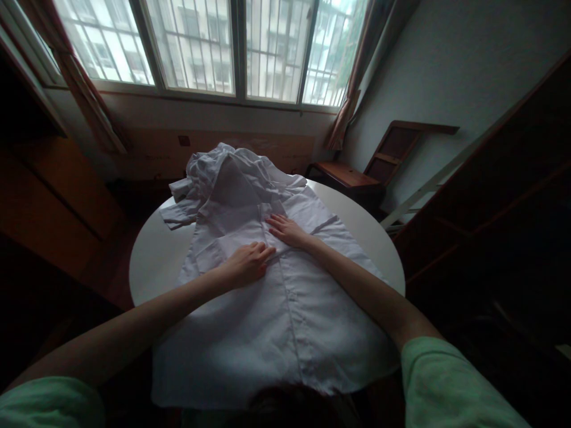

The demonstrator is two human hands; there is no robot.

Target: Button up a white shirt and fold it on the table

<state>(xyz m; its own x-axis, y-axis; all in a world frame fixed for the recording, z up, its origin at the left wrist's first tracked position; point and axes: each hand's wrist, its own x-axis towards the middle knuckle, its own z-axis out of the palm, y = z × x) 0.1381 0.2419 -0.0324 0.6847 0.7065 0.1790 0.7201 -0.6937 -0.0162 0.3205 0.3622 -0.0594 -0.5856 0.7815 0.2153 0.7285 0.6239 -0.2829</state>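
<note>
A white button-up shirt (285,309) lies spread over a round white table (151,255), its hem hanging off the near edge. The far part of the shirt, with collar and sleeves (232,172), is bunched up in a heap. My left hand (247,261) rests palm down on the shirt's middle, fingers together and pointing right. My right hand (288,230) lies flat just beyond it, fingers spread and pointing left along a fold. Both hands press on the cloth and grip nothing.
A wooden chair (357,172) stands behind the table at the right, below a barred window (214,47). Dark wooden furniture (491,226) flanks the right side. A wooden cabinet (53,190) is at the left. A white rail (428,190) leans at the right.
</note>
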